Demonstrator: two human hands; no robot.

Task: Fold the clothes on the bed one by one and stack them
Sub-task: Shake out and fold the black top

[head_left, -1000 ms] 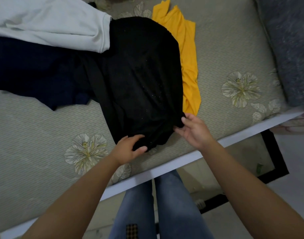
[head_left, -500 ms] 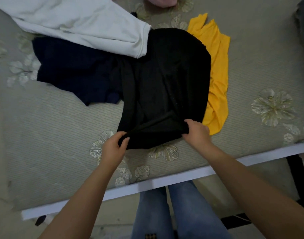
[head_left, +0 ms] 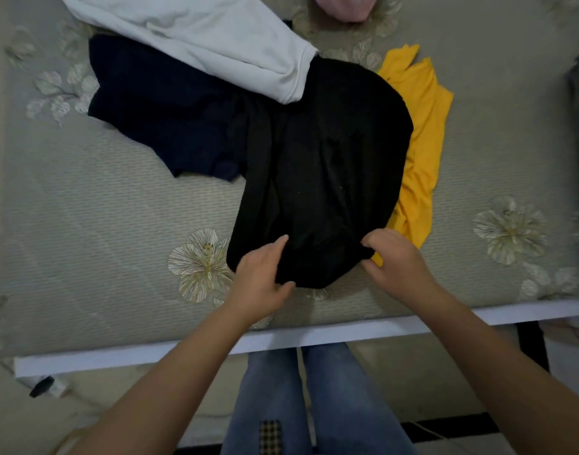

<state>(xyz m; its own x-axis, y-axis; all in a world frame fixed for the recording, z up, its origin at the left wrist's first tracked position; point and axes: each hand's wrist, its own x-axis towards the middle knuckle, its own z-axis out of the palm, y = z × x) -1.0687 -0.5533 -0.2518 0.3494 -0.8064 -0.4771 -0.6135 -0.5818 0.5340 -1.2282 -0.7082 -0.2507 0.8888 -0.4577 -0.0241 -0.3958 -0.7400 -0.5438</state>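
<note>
Two hands on the black garment (head_left: 321, 178), near edge of the bed (head_left: 84, 251), frame centre.

Left hand (head_left: 260, 277) pinches the garment's near-left hem, thumb under, fingers on top; right hand (head_left: 396, 257) is clenched on the near-right corner, cloth bunched in the fist. Black piece lies spread w/ its rounded far end toward upper centre. It overlaps a yellow garment (head_left: 422, 142) on its right side & a navy garment (head_left: 170, 116) on its left; a white garment (head_left: 196, 34) lies across the navy one, upper left, its cuff touching the black piece. Pink cloth (head_left: 344, 4) at top edge, mostly cut off. No containers in view. Open mattress: wide strip at left & lower left, another at right past the yellow. White bed rail (head_left: 314, 336) runs along the near edge, just below the hands; person's jeans (head_left: 314, 395) behind it.
</note>
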